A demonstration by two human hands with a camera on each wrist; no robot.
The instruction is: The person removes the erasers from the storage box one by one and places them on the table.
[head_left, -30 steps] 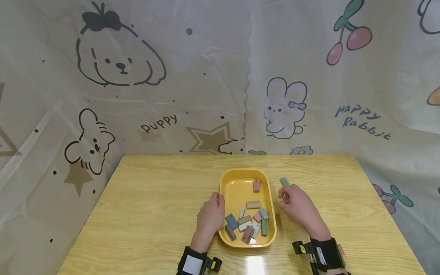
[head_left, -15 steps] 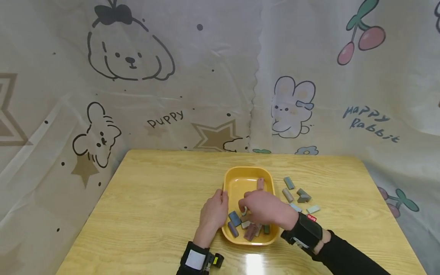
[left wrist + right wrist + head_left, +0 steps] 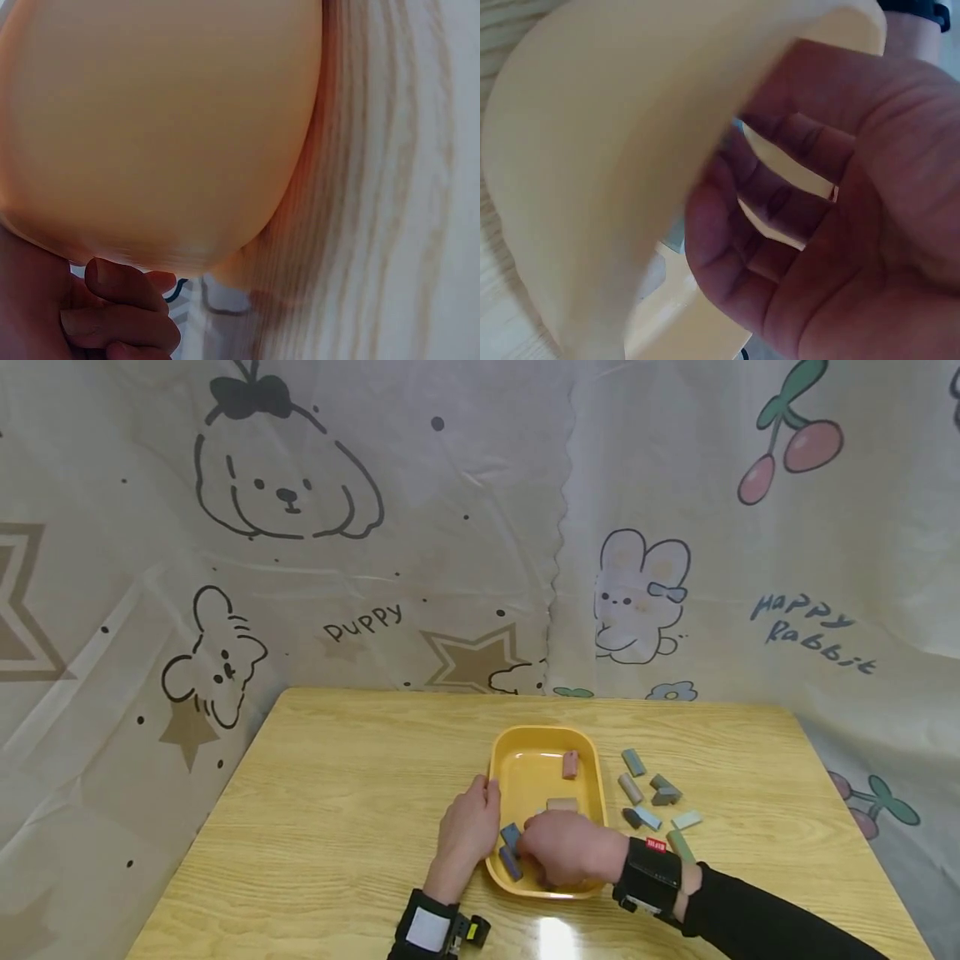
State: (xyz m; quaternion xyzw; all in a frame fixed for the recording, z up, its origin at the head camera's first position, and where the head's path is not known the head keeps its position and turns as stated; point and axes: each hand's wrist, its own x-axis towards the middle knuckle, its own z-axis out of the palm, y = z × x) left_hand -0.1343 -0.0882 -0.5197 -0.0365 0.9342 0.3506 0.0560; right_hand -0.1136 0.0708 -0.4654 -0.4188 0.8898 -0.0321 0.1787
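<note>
Left hand: the left hand [image 3: 468,827] grips the left side of the yellow tray [image 3: 525,777], its fingers curled against the wall in the left wrist view.
Right hand: the right hand [image 3: 566,847] reaches down inside the near half of that tray, fingers bent; the tips are hidden, so I cannot tell whether they hold a piece.
Under the right hand: a blue block [image 3: 512,835] lies just beside the knuckles, with a purple-blue block [image 3: 511,863] nearer the tray's left wall; a tan block [image 3: 562,805] shows just beyond the hand.
Far end of tray: a red block [image 3: 570,764] lies near the right wall.
Right of tray: loose on the wooden table [image 3: 360,793] lie a teal block [image 3: 633,762], a beige block [image 3: 630,788], two grey-green blocks [image 3: 666,787] close together, a dark block [image 3: 632,817] beside a light blue block [image 3: 648,817], a pale block [image 3: 687,819] and a green block [image 3: 680,846] near the right wrist.
Wrists: each wears a black strap [image 3: 651,872]; a black sleeve [image 3: 780,906] covers the right forearm.
Backdrop: a pale cloth [image 3: 480,560] printed with a puppy, a rabbit, stars and cherries.
</note>
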